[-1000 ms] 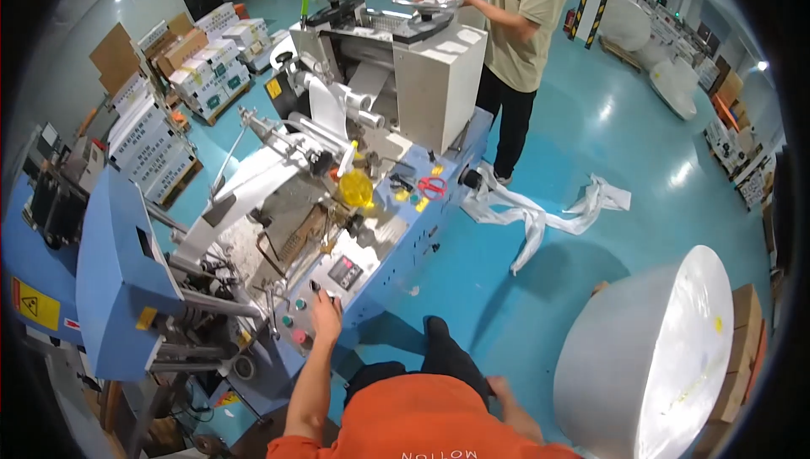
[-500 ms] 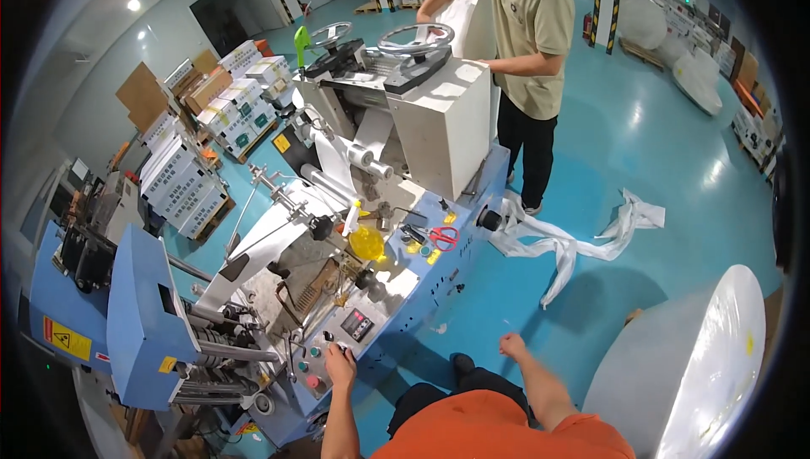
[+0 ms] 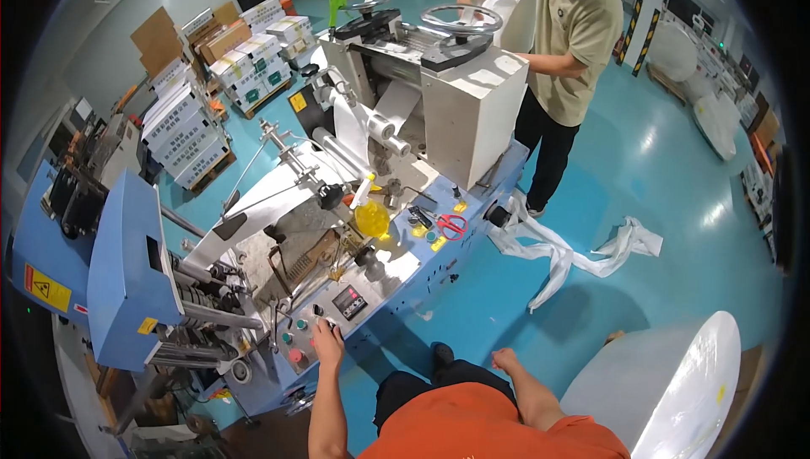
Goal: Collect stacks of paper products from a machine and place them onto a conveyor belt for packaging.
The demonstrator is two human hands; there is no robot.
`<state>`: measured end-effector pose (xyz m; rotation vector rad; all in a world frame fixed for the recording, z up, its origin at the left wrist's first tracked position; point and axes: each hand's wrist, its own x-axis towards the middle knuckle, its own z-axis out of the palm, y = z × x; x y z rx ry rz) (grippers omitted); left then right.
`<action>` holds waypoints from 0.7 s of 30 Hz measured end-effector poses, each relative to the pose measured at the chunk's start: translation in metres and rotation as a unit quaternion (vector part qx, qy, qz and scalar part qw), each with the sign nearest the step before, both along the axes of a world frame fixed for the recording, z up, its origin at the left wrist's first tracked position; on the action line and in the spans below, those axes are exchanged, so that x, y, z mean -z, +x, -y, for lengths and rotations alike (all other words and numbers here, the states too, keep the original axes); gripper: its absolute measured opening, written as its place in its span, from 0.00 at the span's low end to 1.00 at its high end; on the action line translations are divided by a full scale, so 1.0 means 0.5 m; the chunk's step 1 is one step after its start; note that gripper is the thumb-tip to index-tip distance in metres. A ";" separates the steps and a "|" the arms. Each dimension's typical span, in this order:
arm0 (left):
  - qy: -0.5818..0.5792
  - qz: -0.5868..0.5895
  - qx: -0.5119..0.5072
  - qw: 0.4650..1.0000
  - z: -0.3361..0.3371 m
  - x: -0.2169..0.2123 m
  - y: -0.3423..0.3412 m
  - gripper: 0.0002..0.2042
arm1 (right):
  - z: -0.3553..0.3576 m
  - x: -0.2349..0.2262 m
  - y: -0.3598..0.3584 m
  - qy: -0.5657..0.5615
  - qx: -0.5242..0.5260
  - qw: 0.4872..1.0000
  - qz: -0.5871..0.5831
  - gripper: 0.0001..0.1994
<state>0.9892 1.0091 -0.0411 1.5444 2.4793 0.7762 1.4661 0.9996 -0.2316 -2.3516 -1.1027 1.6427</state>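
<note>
My left hand (image 3: 327,344) is at the sloped control panel of a blue machine, its fingers closed around a small black knob (image 3: 332,324) that they partly hide. Green buttons and a red button (image 3: 295,356) sit beside the hand, with a small display (image 3: 349,301) just beyond it. My right hand (image 3: 505,361) hangs over the floor to the right of my body, fingers curled in and nothing visible in them. A white web (image 3: 261,206) runs through the machine's rollers. A yellow spray bottle (image 3: 371,220) and red-handled scissors (image 3: 452,226) rest on the machine bed.
A person in a beige shirt (image 3: 575,24) stands at the machine's far end, arms at white material behind the handwheels (image 3: 461,20). Crumpled white strips (image 3: 553,252) lie on the blue floor. A large wrapped roll (image 3: 641,391) stands at right, stacked boxes (image 3: 181,126) at far left.
My view has shifted, so the machine's far end and the other person sit further right in it. My left hand stays at the panel; my right hand still hangs with curled fingers.
</note>
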 end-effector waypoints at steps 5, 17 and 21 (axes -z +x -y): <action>0.003 0.014 -0.015 1.000 0.000 0.005 0.006 0.13 | 0.038 0.013 0.003 -0.041 -0.134 0.987 0.078 0.13; 0.013 0.007 -0.019 1.000 -0.002 0.005 0.007 0.12 | 0.012 -0.073 -0.007 -0.031 -0.136 0.990 0.021 0.17; 0.010 0.012 -0.023 1.000 -0.001 0.003 0.010 0.12 | 0.021 -0.064 -0.001 -0.009 -0.162 0.987 0.021 0.17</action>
